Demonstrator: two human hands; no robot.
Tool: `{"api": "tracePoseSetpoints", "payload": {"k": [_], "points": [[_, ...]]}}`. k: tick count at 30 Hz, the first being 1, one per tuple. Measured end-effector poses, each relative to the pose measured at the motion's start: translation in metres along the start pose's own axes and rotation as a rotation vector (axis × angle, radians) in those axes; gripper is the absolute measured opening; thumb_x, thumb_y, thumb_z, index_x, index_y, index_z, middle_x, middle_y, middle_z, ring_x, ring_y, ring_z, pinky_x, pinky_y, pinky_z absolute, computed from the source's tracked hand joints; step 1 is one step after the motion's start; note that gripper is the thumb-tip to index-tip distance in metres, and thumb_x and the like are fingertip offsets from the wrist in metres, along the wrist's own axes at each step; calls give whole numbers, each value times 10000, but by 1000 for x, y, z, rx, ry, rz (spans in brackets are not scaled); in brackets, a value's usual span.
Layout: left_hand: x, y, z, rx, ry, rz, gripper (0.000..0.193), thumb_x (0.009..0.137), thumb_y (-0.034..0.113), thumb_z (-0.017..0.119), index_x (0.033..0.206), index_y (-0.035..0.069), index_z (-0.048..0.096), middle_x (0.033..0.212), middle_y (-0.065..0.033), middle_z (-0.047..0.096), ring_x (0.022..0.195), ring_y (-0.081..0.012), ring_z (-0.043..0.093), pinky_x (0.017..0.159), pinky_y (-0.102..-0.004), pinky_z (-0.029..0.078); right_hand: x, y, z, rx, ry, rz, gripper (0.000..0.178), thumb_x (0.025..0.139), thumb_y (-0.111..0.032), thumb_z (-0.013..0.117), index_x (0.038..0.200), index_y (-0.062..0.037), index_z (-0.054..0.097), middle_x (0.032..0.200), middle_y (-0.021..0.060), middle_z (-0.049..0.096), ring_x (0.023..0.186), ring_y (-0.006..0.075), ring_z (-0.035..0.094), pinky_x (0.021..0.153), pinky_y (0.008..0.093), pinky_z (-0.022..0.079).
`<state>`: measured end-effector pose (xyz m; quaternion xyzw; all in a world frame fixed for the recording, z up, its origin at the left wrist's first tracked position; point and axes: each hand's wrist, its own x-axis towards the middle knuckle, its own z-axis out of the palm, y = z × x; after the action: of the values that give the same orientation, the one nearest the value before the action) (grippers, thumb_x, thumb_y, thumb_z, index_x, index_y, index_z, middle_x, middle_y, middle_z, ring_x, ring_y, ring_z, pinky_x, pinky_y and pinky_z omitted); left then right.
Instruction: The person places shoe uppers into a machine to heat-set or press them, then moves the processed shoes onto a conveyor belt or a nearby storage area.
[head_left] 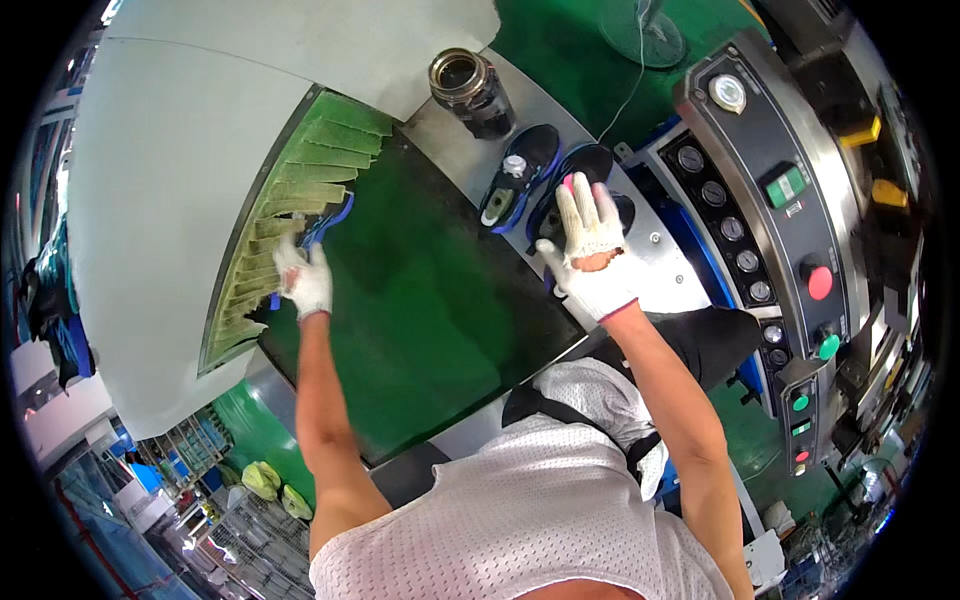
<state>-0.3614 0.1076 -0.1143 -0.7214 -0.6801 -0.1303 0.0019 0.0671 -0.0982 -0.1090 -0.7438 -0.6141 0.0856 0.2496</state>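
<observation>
My left hand [303, 282], in a white knit glove, is at the green strip curtain [310, 172] on the left. Its fingers are blurred, so their grip is unclear. Right by it, a blue-soled shoe [332, 220] sticks out from between the strips, its far part hidden. My right hand [592, 250], in a worn white glove, has its fingers stretched out over a black shoe with a blue sole [585, 163] on the metal ledge; whether it touches the shoe I cannot tell. To its left lies another black-and-blue shoe [520, 180].
A dark green conveyor belt [420, 310] runs out from the curtained opening of a pale machine housing [190, 170]. An open dark flask [472, 92] stands on the metal ledge. On the right is a control panel [775, 190] with gauges and buttons. A fan [645, 35] stands beyond.
</observation>
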Motion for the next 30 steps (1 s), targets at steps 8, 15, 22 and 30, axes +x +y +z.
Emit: {"api": "tracePoseSetpoints", "payload": {"k": [8,15,22,30], "points": [[77,-111,61,577,-360,122,544,777,533,854,992,52,718,1011,-204,752,992,-382,733,858,-479,579,14,-8,20,52,66,27,684,825,-238,838,1459,-155,595,1545,207,513,1377,467,510,1163,548,432],[-8,35,9,407,-664,186,673,834,576,784,1156,0,652,1152,-243,742,1086,-409,727,932,-527,560,6,0,15,45,88,77,659,840,-249,823,1454,-170,595,1559,196,509,1367,460,522,1151,541,445],[-94,130,-57,-108,-977,155,871,827,489,836,1454,-53,567,1386,-266,668,1293,-373,655,1110,-465,492,-46,2,-38,518,136,137,868,920,-307,783,1596,41,364,1662,281,361,1530,477,351,1267,514,299],[-157,352,-104,-1021,-1570,942,629,826,96,817,1422,41,625,1443,-144,643,1336,-302,608,1159,-413,463,-204,42,-153,1521,-344,475,600,1037,-372,654,1462,43,569,1399,159,676,1296,243,641,1104,353,499]]}}
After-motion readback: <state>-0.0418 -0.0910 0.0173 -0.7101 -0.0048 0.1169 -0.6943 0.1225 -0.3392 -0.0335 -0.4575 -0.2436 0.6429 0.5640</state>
